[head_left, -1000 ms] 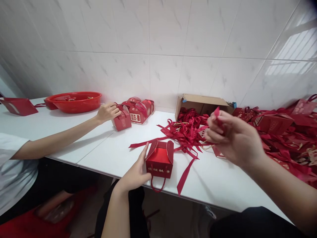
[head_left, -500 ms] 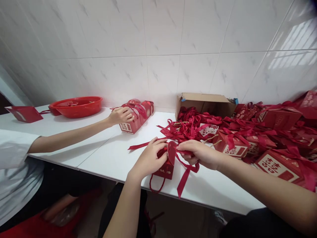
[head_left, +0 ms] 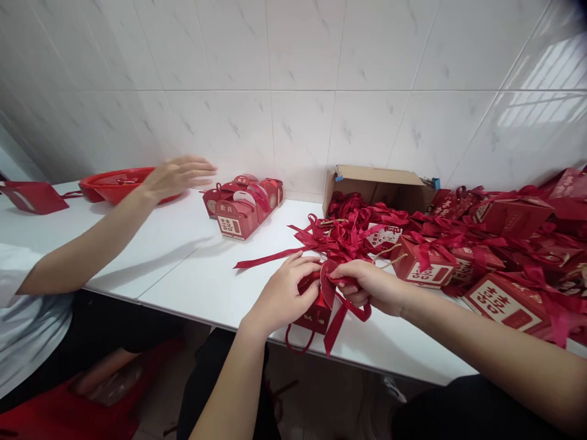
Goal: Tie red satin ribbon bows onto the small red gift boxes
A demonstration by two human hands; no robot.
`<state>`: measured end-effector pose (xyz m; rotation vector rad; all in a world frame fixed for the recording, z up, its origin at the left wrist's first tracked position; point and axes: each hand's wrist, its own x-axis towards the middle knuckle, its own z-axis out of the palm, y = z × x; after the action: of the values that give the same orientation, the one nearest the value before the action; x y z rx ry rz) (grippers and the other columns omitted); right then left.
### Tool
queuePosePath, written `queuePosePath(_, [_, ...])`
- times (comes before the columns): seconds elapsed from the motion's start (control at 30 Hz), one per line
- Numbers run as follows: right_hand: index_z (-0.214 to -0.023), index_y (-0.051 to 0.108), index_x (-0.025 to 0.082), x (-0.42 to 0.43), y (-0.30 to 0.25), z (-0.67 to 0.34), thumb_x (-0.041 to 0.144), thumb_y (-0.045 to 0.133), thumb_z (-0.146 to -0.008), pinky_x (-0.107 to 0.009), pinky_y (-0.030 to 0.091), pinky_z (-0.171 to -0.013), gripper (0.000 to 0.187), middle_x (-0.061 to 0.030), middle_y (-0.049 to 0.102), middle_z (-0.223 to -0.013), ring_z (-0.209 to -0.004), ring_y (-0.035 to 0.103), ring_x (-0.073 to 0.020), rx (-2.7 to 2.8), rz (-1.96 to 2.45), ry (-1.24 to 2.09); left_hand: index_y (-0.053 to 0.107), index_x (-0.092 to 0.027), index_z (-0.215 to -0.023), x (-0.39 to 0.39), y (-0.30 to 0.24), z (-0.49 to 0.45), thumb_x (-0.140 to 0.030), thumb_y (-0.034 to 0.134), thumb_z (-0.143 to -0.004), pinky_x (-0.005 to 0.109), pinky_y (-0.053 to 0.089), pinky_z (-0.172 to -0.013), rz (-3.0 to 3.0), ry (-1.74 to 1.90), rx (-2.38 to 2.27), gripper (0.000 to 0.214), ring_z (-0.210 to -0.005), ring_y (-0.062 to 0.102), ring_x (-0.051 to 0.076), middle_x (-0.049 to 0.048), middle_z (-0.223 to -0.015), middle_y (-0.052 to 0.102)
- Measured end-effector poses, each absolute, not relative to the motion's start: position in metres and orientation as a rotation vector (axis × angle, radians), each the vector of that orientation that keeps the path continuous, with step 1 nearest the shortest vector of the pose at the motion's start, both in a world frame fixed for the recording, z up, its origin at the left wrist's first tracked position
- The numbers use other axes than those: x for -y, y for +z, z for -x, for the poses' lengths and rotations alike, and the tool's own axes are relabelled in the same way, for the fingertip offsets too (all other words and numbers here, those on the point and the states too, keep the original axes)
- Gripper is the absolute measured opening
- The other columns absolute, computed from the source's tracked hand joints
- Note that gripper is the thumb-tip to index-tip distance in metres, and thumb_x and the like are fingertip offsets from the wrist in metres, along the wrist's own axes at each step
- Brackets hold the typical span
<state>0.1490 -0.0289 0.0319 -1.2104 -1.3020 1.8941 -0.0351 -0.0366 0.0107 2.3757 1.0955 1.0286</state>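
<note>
A small red gift box (head_left: 316,319) with a rope handle lies near the front edge of the table, tilted toward me. My left hand (head_left: 285,292) is closed over its upper left side, fingers curled on the box. At the rounded top flap (head_left: 327,282), my right hand (head_left: 367,282) pinches a red ribbon (head_left: 337,325), whose tail hangs down over the box front. Part of the box is hidden behind my fingers. Just behind my hands lies a heap of loose red ribbons (head_left: 342,235).
Finished-looking red boxes with bows (head_left: 509,302) pile up at the right. A cardboard carton (head_left: 380,176) stands by the wall. More red boxes (head_left: 238,220) are grouped at centre left. A co-worker's hand (head_left: 181,176) hovers before a red basin (head_left: 107,183).
The co-worker's hand has left the grouped boxes and moved left toward the basin. My hands stay on the box and ribbon; the ribbon tail now hangs closer against the box.
</note>
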Motion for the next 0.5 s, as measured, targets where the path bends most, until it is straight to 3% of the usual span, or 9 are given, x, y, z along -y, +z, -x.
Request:
queuePosePath(0.2, [-0.052, 0.030, 0.019, 0.0328, 0.0361, -0.1469, 0.028, 0.056, -0.073, -0.020, 0.006, -0.038, 0.035, 0.0105, 0.023, -0.044, -0.038, 0.013, -0.0022, 1.389, 1.178, 1.849, 0.068, -0.023, -0.100, 0.0385, 0.0101, 0.0339, -0.019, 0.051, -0.083, 0.040, 0.043, -0.101, -2.344, 1.091, -1.076, 0.024, -0.119, 0.052, 0.023, 0.0055, -0.119, 0.064])
queuePosePath(0.33, [-0.054, 0.040, 0.018, 0.0354, 0.0344, -0.1442, 0.035, 0.055, -0.076, -0.020, 0.011, -0.036, 0.032, 0.0080, 0.031, -0.046, -0.036, 0.020, -0.0035, 1.557, 1.265, 1.676, 0.069, -0.022, -0.094, 0.0364, 0.0073, 0.0323, -0.021, 0.049, -0.086, 0.039, 0.043, -0.101, -2.353, 1.134, -1.088, 0.022, -0.115, 0.054, 0.022, 0.0050, -0.112, 0.066])
queuePosePath(0.43, [-0.063, 0.051, 0.017, 0.0363, 0.0339, -0.1449, 0.046, 0.052, -0.081, -0.023, 0.029, -0.042, 0.033, 0.0010, 0.049, -0.056, -0.045, 0.041, -0.0098, 1.813, 1.429, 1.245, 0.068, -0.021, -0.092, 0.0358, 0.0077, 0.0314, -0.021, 0.049, -0.086, 0.036, 0.046, -0.096, -2.298, 1.228, -1.093, 0.020, -0.109, 0.057, 0.020, 0.0061, -0.110, 0.065])
queuePosePath(0.5, [-0.075, 0.058, 0.018, 0.0363, 0.0359, -0.1459, 0.049, 0.051, -0.083, -0.029, 0.042, -0.060, 0.033, -0.0050, 0.059, -0.074, -0.069, 0.055, -0.0173, 1.919, 1.426, 0.781, 0.066, -0.020, -0.091, 0.0365, 0.0103, 0.0309, -0.022, 0.048, -0.088, 0.035, 0.047, -0.093, -2.238, 1.364, -1.099, 0.019, -0.105, 0.058, 0.020, 0.0072, -0.109, 0.064])
